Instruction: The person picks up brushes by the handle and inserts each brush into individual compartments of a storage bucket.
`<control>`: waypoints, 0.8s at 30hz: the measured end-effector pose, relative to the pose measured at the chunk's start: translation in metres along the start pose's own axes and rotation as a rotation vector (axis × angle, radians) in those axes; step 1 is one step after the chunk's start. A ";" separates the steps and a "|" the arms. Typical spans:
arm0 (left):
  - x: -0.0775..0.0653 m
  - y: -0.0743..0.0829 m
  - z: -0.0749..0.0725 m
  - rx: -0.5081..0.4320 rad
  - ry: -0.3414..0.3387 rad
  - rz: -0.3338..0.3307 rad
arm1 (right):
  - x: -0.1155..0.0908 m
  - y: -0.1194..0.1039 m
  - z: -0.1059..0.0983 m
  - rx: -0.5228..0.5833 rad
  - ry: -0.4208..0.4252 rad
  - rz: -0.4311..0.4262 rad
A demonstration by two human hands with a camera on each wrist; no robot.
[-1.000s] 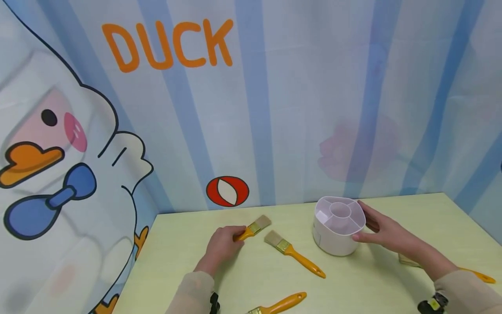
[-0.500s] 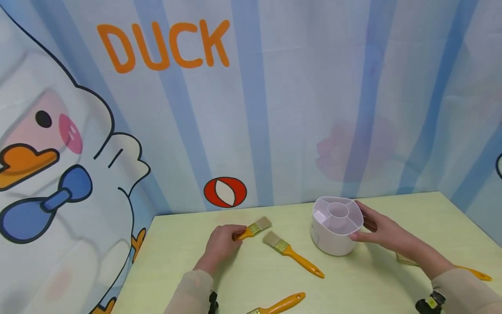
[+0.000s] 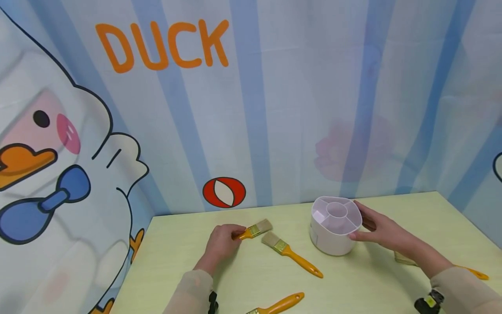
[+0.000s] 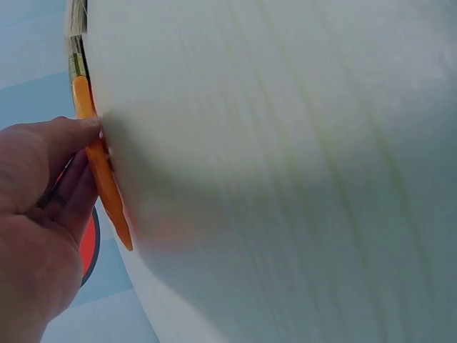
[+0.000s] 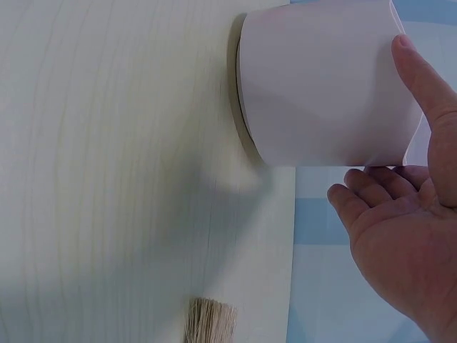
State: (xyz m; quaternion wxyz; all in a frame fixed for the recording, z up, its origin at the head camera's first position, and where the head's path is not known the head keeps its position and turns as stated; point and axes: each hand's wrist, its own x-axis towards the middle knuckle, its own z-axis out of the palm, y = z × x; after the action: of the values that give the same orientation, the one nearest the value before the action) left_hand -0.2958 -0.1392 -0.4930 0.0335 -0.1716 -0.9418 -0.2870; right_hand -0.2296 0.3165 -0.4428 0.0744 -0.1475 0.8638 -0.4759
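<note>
In the head view my left hand (image 3: pixel 221 244) pinches the orange handle of a paintbrush (image 3: pixel 255 229), its pale bristles pointing to the right. The left wrist view has thumb and fingers on either side of that paintbrush's handle (image 4: pixel 107 179), close over the table. My right hand (image 3: pixel 383 231) holds the right side of a white round desk organizer (image 3: pixel 333 240) with several compartments around a central ring. In the right wrist view the thumb lies at the rim of the organizer (image 5: pixel 321 86) and the fingers are at its side. The organizer stands upright on the table.
A second paintbrush (image 3: pixel 302 261) lies between the hands, and a third (image 3: pixel 284 302) is cut off by the bottom edge. Another paintbrush (image 3: pixel 475 273) is partly hidden under the right forearm. A printed curtain (image 3: pixel 290 109) hangs behind the pale table (image 3: pixel 180 244).
The bristle end of the held paintbrush has dipped slightly toward me, so it lies a little flatter. The head view has shifted slightly; the right hand stays at the organizer.
</note>
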 end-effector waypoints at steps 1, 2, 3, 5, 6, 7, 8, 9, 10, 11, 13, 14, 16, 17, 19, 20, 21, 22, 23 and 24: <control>0.000 0.000 0.000 -0.006 0.001 -0.005 | 0.000 0.000 0.000 0.001 0.000 0.001; 0.001 0.000 0.000 -0.013 0.001 -0.013 | 0.000 0.000 0.000 0.003 0.000 0.002; 0.001 -0.001 0.000 -0.019 0.000 -0.019 | 0.000 0.000 0.000 0.004 0.001 0.003; 0.001 -0.001 -0.001 -0.039 -0.003 -0.039 | 0.000 0.001 0.001 0.006 0.004 0.004; 0.002 -0.001 -0.001 -0.057 -0.003 -0.051 | 0.000 0.001 0.001 0.009 0.004 0.005; 0.001 -0.001 -0.001 -0.076 -0.002 -0.064 | 0.000 0.001 0.001 0.012 0.004 0.004; 0.001 -0.001 -0.002 -0.098 0.000 -0.074 | 0.000 0.001 0.001 0.012 0.006 0.004; 0.001 -0.001 -0.002 -0.121 0.003 -0.085 | 0.000 0.002 0.001 0.014 0.007 0.003; 0.000 -0.001 -0.002 -0.147 0.007 -0.098 | 0.000 0.002 0.001 0.016 0.008 0.002; 0.000 0.000 -0.003 -0.175 0.011 -0.109 | -0.001 0.002 0.001 0.018 0.008 0.001; -0.001 0.000 -0.004 -0.225 0.020 -0.123 | -0.001 0.002 0.001 0.020 0.008 -0.002; -0.001 0.001 -0.005 -0.248 0.022 -0.125 | -0.001 0.001 0.001 0.021 0.009 0.003; -0.001 0.002 -0.007 -0.306 0.025 -0.140 | -0.002 0.001 0.001 0.023 0.011 0.011; -0.001 0.003 -0.008 -0.338 0.025 -0.149 | -0.002 0.001 0.001 0.022 0.012 0.015; -0.001 0.006 -0.010 -0.412 0.027 -0.175 | -0.002 0.001 0.001 0.020 0.014 0.018; -0.001 0.007 -0.011 -0.454 0.026 -0.182 | -0.002 0.001 0.001 0.017 0.016 0.019; 0.000 0.008 -0.011 -0.502 0.026 -0.200 | -0.001 0.002 0.001 0.015 0.017 0.017; 0.000 0.010 -0.011 -0.552 0.024 -0.216 | -0.001 0.002 0.001 0.014 0.017 0.015; 0.000 0.012 -0.012 -0.600 0.022 -0.227 | -0.001 0.002 0.002 0.013 0.019 0.015; 0.000 0.014 -0.012 -0.647 0.019 -0.238 | -0.001 0.002 0.002 0.011 0.020 0.013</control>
State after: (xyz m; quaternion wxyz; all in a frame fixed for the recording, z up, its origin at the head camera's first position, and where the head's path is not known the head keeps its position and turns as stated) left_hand -0.2912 -0.1350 -0.4759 -0.0475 -0.0597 -0.8151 -0.5743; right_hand -0.2287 0.3166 -0.4454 0.0699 -0.1367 0.8628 -0.4817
